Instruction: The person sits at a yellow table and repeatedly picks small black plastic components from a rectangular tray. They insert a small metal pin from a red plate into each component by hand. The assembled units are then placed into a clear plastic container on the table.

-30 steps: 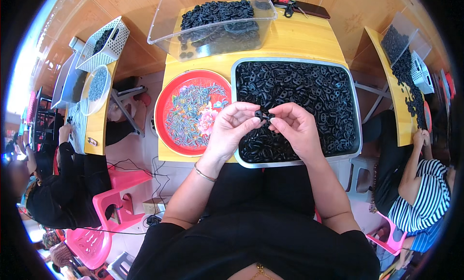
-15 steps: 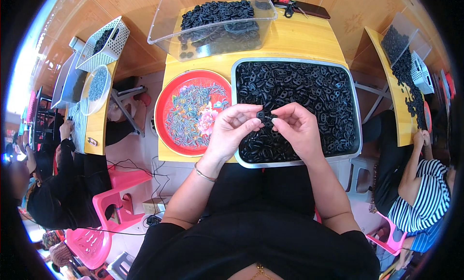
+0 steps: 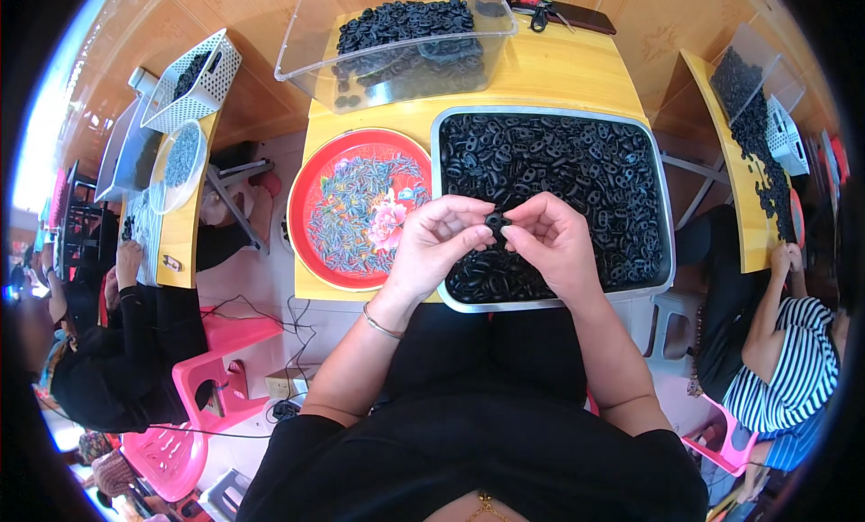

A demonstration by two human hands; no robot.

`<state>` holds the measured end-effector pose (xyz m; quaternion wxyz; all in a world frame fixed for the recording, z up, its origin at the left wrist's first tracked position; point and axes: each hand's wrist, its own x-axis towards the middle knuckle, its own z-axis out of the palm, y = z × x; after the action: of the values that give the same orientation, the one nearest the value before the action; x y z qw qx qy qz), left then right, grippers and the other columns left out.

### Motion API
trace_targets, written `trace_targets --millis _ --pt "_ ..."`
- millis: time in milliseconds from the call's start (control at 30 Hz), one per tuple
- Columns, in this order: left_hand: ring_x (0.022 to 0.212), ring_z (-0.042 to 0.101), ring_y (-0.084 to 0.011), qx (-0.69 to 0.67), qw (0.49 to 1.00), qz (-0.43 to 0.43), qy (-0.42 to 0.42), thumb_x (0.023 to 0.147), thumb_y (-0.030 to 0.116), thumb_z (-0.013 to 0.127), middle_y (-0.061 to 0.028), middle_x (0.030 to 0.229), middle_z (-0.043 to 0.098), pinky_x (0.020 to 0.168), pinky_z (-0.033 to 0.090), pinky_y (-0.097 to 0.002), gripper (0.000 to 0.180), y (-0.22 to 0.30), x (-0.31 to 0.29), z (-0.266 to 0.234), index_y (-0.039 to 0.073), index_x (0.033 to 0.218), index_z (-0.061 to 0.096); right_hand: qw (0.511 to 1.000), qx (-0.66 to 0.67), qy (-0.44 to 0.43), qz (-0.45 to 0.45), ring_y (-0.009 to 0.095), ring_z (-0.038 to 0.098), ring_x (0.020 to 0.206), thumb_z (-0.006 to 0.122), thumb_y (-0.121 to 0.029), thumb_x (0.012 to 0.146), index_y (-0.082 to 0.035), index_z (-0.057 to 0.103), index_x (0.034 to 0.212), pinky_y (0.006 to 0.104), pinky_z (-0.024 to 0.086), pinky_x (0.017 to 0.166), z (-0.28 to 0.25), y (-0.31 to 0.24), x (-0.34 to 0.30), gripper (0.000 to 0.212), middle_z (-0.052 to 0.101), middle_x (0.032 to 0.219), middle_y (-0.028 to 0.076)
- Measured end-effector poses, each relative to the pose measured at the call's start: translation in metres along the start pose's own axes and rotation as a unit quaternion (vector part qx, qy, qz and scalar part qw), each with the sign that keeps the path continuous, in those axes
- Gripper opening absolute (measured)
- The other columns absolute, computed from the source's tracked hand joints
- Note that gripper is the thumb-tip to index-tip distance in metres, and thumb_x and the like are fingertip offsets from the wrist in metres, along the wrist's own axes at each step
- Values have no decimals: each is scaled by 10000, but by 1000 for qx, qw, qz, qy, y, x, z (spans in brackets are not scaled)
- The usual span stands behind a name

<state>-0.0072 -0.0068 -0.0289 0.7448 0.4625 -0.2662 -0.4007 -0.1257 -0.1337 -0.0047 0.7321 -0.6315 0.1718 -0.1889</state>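
Observation:
My left hand [image 3: 443,241] pinches a small black plastic cord lock [image 3: 495,221] between thumb and fingers. From the other side my right hand [image 3: 551,241] grips the same cord lock, fingertips almost meeting. Much of it is hidden by the fingers. Below both hands lies a metal-rimmed tray [image 3: 668,224] filled with black plastic pieces [image 3: 577,161], many with two holes. A round red tray [image 3: 302,217] with a flower print stands beside my left hand, strewn with thin metallic pieces [image 3: 347,220] too small to name.
At the back, a clear plastic bin [image 3: 396,82] holds more black pieces on the yellow table [image 3: 568,71]. A tool with a red handle [image 3: 539,15] lies behind. People work at side tables left and right; a pink chair [image 3: 194,378] stands at left.
My hands have come slightly closer together, and the thin silvery bit seen between the fingertips no longer shows. At left, another person's hand has moved down a little.

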Motion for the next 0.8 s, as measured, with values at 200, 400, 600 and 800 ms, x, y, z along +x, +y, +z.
trace_targets --millis 200,400,600,800 --pt "745 620 -108 -10 1000 0 -10 812 -14 616 -70 841 638 648 504 -215 172 -3 -1 -4 3 979 578 1000 9 -7 7 55 582 678 639 4 785 -8 579 865 189 490 622 0 -3 0 101 606 777 27" --pt "727 626 -110 -19 1000 -7 -23 808 -10 625 -70 830 646 631 504 -214 152 0 -2 -4 4 957 597 999 18 -20 21 57 581 662 641 2 783 -8 587 857 182 486 612 -2 -5 -2 92 603 766 25" --pt "729 627 -114 -20 999 -13 -24 807 -12 625 -73 840 649 627 503 -213 143 3 -3 -2 3 947 603 999 12 -28 26 42 583 667 651 -12 787 -13 593 859 180 492 610 -4 -5 -3 93 613 763 14" --pt "726 627 -114 -37 999 -13 -19 807 -13 623 -79 872 653 627 505 -217 141 2 -2 -1 7 944 600 999 24 -9 20 51 589 674 650 -10 787 -11 587 852 191 504 627 0 -6 -3 91 618 777 26"
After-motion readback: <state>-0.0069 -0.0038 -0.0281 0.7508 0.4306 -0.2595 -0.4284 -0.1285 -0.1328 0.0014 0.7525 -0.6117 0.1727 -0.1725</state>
